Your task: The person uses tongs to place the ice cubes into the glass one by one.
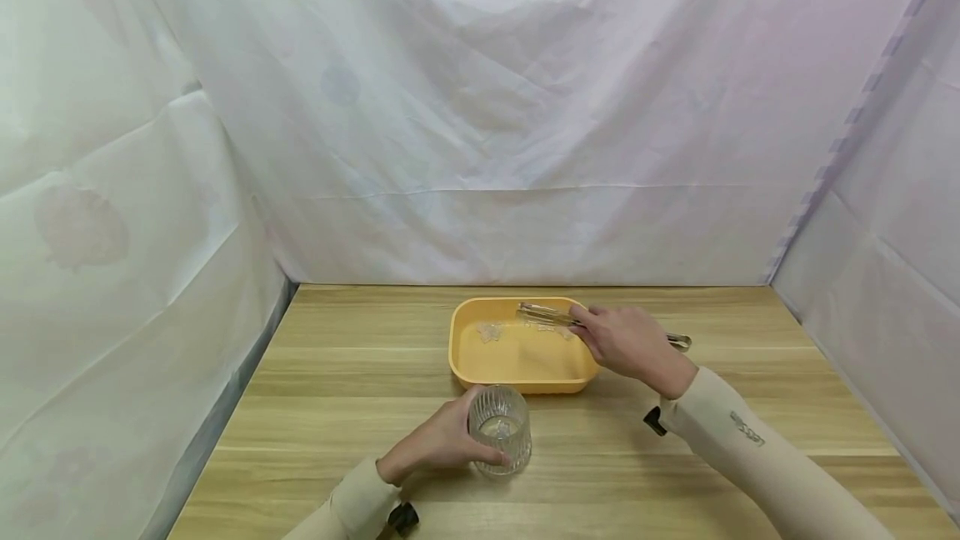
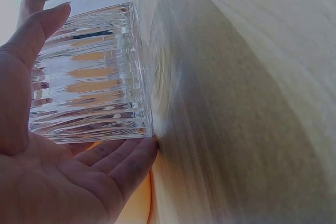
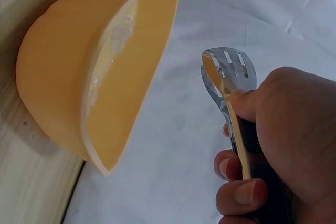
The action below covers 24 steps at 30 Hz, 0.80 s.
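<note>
My left hand [image 1: 441, 438] holds a clear ribbed drinking glass [image 1: 517, 440], thumb on the near side and fingers round the far side. The glass stands upright at the table, just in front of a yellow plastic tub [image 1: 517, 387]. Something small and clear shows at its bottom. In my right hand [image 1: 628, 344] is a pair of metal serving tongs [image 3: 239, 72] with slotted ends, gripped round the dark handle. The tongs' tips reach over the tub's back right part, their two ends close together. Small clear pieces [image 1: 491, 332] lie on the tub's floor.
The wood-grain table [image 1: 337, 407] runs back to a white cloth backdrop [image 1: 465, 140]. White cloth also hangs at both sides. Each sleeve cuff carries a small black device [image 1: 655, 421].
</note>
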Each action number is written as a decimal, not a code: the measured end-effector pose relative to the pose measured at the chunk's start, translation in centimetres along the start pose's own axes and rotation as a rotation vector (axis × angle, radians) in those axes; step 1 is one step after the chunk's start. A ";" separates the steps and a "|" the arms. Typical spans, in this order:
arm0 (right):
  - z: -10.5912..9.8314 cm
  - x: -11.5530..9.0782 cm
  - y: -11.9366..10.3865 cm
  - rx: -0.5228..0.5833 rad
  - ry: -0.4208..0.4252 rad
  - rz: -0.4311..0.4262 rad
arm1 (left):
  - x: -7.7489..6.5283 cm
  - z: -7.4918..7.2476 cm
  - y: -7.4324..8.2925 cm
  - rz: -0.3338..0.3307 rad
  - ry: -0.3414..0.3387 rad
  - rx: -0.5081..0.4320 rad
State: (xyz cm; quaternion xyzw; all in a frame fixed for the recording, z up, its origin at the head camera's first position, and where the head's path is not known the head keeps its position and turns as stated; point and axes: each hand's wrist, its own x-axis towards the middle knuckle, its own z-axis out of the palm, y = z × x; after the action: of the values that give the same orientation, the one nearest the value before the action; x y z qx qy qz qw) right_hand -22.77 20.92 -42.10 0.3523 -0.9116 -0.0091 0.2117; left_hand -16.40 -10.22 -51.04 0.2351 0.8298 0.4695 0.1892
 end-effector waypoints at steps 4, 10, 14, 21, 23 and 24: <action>-0.7 -0.2 -0.4 0.012 -0.005 0.010 | 0.0 0.0 0.0 -0.001 -0.004 -0.003; -1.9 -0.2 -1.2 0.026 0.041 -0.006 | 0.0 -0.1 0.1 -0.002 -0.005 -0.001; -2.4 -0.4 -1.9 0.018 0.085 -0.053 | 0.1 -0.1 0.0 -0.006 -0.011 -0.012; -3.3 -0.6 -3.4 0.011 0.102 -0.127 | 0.2 0.0 -0.1 -0.009 -0.014 -0.014; -3.6 -0.6 -3.8 0.025 0.089 -0.134 | 0.2 0.0 -0.1 -0.009 -0.012 -0.016; -3.6 -0.6 -3.9 0.030 0.083 -0.136 | 0.2 0.0 0.0 -0.010 -0.012 -0.020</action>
State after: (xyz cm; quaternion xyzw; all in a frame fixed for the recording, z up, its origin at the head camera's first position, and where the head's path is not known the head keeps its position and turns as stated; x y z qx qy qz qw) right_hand -18.42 18.88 -39.67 0.4167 -0.8760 0.0049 0.2427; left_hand -16.56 -10.14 -51.09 0.2320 0.8251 0.4753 0.1986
